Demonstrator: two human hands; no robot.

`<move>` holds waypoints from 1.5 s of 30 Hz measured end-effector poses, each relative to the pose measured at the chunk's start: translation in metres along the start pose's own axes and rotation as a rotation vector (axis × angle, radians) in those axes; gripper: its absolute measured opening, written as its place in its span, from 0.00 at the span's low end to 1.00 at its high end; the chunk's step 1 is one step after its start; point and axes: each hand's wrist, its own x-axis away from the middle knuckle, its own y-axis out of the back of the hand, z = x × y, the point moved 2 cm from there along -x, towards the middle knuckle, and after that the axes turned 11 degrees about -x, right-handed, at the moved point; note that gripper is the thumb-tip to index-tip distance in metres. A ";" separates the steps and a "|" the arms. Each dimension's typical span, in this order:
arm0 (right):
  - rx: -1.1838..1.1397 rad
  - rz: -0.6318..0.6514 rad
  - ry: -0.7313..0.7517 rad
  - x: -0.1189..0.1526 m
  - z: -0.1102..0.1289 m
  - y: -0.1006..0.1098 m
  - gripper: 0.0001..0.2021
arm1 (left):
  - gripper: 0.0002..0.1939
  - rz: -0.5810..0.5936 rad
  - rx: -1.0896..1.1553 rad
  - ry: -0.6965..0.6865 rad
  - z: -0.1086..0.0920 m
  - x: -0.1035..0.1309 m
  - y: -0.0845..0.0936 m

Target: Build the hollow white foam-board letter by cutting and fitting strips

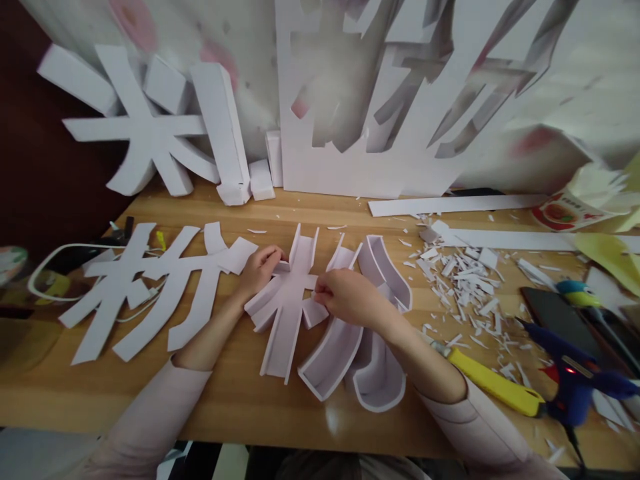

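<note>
A white foam-board character [291,293] with thin raised side walls lies hollow side up on the wooden table [225,400]. At the end of its left arm, my left hand [264,267] pinches a short side wall. My right hand [350,299] is closed, its fingertips together at the right arm of the same character; anything between them is hidden. Under and beside my right hand lies the right part of the character, with curved walled channels [333,360]. To the left of my left forearm rests a flat white character [163,267].
Foam scraps [465,280] are heaped at right, near a yellow utility knife [495,383], a blue glue gun [570,380] with a red light and a dark phone [560,320]. Behind stand a cut-out foam sheet [320,167], a white character [150,133] and a paper tub [570,203].
</note>
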 end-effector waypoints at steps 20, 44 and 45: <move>0.030 0.062 -0.032 -0.001 0.008 0.008 0.10 | 0.14 0.003 0.011 -0.003 0.002 0.000 0.000; -0.043 0.090 0.017 -0.005 0.002 0.008 0.12 | 0.12 -0.039 0.024 -0.003 0.006 -0.001 -0.001; -0.047 0.093 0.018 -0.005 0.001 0.009 0.12 | 0.12 -0.038 0.023 -0.004 0.007 -0.001 -0.001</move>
